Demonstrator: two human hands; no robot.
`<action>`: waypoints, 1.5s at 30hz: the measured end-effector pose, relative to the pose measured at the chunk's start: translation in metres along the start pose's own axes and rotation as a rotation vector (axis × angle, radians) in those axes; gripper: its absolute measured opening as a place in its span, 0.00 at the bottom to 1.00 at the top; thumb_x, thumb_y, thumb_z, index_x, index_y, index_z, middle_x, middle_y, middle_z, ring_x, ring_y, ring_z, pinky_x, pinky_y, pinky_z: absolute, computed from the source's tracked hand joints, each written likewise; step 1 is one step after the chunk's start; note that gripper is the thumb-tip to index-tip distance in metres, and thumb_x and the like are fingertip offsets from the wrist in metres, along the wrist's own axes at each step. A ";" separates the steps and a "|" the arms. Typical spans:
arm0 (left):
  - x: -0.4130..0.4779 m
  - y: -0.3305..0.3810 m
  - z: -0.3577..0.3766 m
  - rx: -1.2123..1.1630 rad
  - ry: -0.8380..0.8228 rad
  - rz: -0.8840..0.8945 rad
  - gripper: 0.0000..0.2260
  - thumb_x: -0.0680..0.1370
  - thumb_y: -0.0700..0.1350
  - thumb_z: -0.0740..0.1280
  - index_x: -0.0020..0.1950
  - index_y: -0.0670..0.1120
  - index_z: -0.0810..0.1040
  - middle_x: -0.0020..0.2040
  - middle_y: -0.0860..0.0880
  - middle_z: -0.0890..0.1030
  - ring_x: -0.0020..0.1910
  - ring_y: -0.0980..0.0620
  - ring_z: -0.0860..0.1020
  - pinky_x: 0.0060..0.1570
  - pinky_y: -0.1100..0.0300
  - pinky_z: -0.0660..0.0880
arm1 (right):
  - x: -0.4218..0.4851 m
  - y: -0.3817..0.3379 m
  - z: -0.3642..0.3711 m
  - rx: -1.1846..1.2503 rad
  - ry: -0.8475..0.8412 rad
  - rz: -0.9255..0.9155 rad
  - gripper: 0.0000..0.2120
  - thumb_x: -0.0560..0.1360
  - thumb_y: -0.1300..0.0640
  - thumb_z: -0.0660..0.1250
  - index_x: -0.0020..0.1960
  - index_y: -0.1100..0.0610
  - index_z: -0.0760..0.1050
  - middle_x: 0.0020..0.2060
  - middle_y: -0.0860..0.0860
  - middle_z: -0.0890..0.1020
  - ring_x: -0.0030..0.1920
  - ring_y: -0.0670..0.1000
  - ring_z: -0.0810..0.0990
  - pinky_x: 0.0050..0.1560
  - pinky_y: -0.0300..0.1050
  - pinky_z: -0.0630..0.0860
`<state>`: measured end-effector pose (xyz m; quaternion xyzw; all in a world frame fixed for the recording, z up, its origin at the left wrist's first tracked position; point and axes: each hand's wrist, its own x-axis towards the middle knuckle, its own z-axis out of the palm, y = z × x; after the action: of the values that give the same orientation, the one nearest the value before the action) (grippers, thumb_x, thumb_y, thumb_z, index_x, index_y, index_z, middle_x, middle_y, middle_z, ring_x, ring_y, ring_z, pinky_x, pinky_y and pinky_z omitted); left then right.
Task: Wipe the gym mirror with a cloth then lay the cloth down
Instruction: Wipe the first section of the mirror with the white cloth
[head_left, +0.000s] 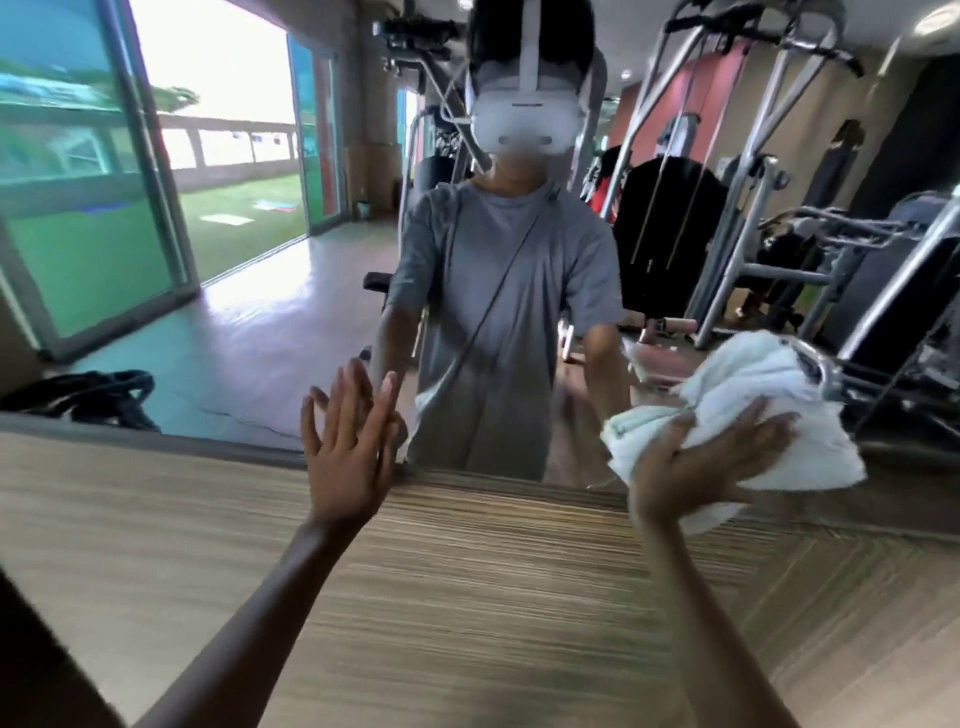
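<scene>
Cloth (769, 374) sat bunched low on the mirror (260, 312), pressed there by the spread fingers of the right grip (696, 467), while the left grip (348, 447), splayed flat on the glass, risked leaving fresh smears.

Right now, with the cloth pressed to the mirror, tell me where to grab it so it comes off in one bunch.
Take the thick crumpled middle of the cloth, under the spread fingers of the right hand. Come from the room side, since the mirror backs it, and curl the fingers into the folds. A corner pinch would probably let the bunch unfurl.
</scene>
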<state>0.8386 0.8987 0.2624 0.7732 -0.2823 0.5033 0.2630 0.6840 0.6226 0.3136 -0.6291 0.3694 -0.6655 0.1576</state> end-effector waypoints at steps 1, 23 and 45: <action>-0.006 -0.008 -0.002 0.004 -0.012 -0.065 0.23 0.85 0.52 0.52 0.80 0.49 0.59 0.81 0.40 0.52 0.82 0.45 0.48 0.78 0.43 0.46 | -0.019 -0.026 0.006 0.004 -0.041 -0.070 0.30 0.80 0.45 0.55 0.77 0.61 0.61 0.76 0.66 0.60 0.77 0.65 0.57 0.71 0.68 0.51; -0.053 -0.086 -0.028 -0.059 -0.296 -0.615 0.35 0.78 0.57 0.53 0.82 0.48 0.47 0.83 0.43 0.46 0.81 0.48 0.40 0.75 0.49 0.31 | -0.167 -0.161 0.059 -0.079 -0.267 -1.243 0.27 0.80 0.45 0.58 0.78 0.48 0.61 0.79 0.52 0.60 0.79 0.52 0.53 0.70 0.66 0.52; -0.022 -0.301 -0.107 0.060 -0.419 -1.061 0.38 0.76 0.59 0.47 0.83 0.45 0.42 0.83 0.47 0.40 0.81 0.48 0.37 0.73 0.39 0.30 | -0.288 -0.288 0.088 -0.190 -0.720 -1.745 0.28 0.74 0.52 0.59 0.74 0.53 0.70 0.76 0.52 0.67 0.76 0.53 0.65 0.73 0.65 0.55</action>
<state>0.9748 1.1879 0.2432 0.8996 0.1127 0.1461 0.3959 0.8870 0.9861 0.2995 -0.8608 -0.2492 -0.2817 -0.3429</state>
